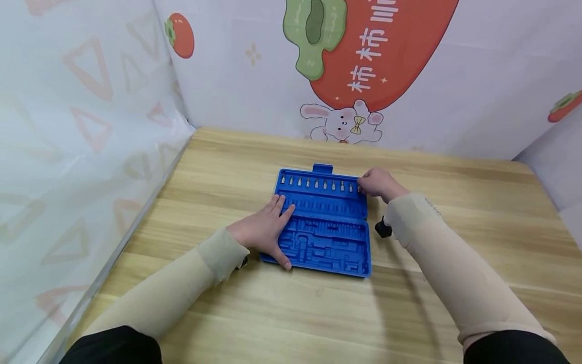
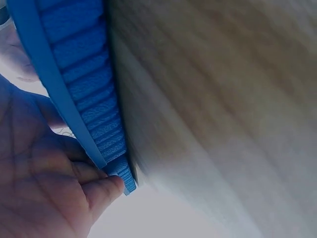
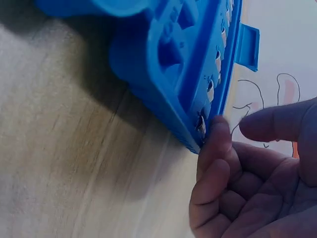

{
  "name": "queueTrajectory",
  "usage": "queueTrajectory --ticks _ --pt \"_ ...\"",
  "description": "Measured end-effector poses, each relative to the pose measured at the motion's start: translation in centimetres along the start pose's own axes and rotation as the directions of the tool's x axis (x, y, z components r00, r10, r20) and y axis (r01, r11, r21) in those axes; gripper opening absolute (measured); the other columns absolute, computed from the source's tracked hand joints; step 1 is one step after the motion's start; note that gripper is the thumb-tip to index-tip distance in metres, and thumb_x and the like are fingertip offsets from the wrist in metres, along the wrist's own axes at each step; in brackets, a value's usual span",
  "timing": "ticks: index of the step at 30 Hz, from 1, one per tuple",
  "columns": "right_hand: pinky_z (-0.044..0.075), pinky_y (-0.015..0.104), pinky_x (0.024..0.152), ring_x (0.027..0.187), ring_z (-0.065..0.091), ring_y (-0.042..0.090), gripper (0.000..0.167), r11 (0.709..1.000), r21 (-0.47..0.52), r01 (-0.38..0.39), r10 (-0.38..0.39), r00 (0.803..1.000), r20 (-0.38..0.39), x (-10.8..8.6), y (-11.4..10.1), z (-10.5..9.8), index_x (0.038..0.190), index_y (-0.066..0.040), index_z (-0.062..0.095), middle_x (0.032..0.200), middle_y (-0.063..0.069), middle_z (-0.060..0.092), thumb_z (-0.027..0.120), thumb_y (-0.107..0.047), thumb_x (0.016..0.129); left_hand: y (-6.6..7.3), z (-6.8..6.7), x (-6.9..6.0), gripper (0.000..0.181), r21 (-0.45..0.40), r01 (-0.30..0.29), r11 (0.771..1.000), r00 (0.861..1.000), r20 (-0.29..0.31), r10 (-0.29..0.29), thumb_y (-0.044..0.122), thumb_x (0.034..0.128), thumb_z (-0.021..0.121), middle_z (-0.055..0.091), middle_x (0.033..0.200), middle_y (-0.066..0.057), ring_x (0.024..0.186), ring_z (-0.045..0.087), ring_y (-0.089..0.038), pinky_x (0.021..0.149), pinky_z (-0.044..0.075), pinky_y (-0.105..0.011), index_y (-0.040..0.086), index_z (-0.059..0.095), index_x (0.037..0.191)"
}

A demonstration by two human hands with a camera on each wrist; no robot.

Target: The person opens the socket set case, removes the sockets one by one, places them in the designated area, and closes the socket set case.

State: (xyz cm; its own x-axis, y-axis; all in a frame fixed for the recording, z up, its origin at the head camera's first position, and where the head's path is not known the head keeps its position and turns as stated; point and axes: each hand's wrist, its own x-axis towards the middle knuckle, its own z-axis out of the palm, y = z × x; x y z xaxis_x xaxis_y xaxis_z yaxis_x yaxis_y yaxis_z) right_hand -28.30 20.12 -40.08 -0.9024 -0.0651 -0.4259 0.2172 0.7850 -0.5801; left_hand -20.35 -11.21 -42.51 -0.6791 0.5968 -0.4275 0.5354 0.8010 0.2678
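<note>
A blue plastic tool case (image 1: 325, 217) lies unfolded on the table, with moulded slots in both halves. Several small silver screwdriver bits (image 1: 316, 183) stand in a row along its far half. My left hand (image 1: 265, 227) rests with spread fingers over the case's left side, the thumb near the front edge. At the far right corner is my right hand (image 1: 379, 183), beside the last bit (image 3: 200, 124) of the row. One fingertip touches the case rim there; thumb and finger stand apart, with nothing seen between them. In the left wrist view, the left fingers (image 2: 106, 193) touch the case's side.
The wooden table (image 1: 318, 308) carries the case near its middle. Behind it hangs a white printed cloth (image 1: 245, 91), and another sheet (image 1: 91, 151) borders the left side. A latch tab (image 1: 323, 169) juts from the far edge of the case.
</note>
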Motion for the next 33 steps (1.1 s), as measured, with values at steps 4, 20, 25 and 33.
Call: queueTrajectory --ticks 4,20,25,33 --pt "0.047 0.035 0.082 0.103 0.057 0.033 0.04 0.998 0.061 -0.028 0.026 0.999 0.031 0.09 -0.06 0.11 0.116 0.011 0.067 0.111 0.022 0.066 0.046 -0.022 0.106 -0.16 0.07 0.03 0.146 -0.003 -0.014 1.0 1.0 -0.003 0.014 0.08 0.065 0.081 -0.01 0.169 -0.024 0.155 -0.012 -0.041 0.123 0.012 -0.051 0.006 0.005 0.166" --pt "0.045 0.037 0.067 0.065 0.047 0.017 0.034 0.999 -0.023 0.041 -0.041 0.999 -0.017 -0.05 0.49 -0.11 0.082 0.0 0.063 0.069 0.0 0.05 0.049 -0.021 0.104 -0.44 -0.12 0.03 0.147 0.005 -0.025 1.0 1.0 0.005 0.025 0.079 0.0656 0.081 -0.012 0.168 -0.024 0.155 -0.013 -0.039 0.124 0.011 -0.05 0.006 0.003 0.166" --pt "0.036 0.036 0.061 0.056 0.036 0.017 0.039 0.96 -0.251 0.125 -0.117 0.992 0.047 -0.03 -0.08 -0.15 0.065 -0.011 0.049 0.061 -0.003 0.037 0.046 -0.019 0.103 -0.26 -0.31 -0.02 0.147 0.009 -0.013 1.0 1.0 0.006 0.013 0.079 0.0653 0.081 -0.012 0.169 -0.024 0.155 -0.013 -0.039 0.124 0.011 -0.05 0.006 0.003 0.166" --pt "0.046 0.053 0.099 0.103 0.054 0.035 0.039 0.998 -0.016 0.059 -0.059 0.998 0.029 0.06 0.69 -0.41 0.122 0.011 0.065 0.11 0.02 0.063 0.046 -0.019 0.105 -0.22 -0.17 0.07 0.148 0.008 -0.008 1.0 1.0 0.011 0.008 0.08 0.0648 0.081 -0.011 0.169 -0.024 0.155 -0.013 -0.039 0.124 0.009 -0.049 0.006 0.003 0.166"
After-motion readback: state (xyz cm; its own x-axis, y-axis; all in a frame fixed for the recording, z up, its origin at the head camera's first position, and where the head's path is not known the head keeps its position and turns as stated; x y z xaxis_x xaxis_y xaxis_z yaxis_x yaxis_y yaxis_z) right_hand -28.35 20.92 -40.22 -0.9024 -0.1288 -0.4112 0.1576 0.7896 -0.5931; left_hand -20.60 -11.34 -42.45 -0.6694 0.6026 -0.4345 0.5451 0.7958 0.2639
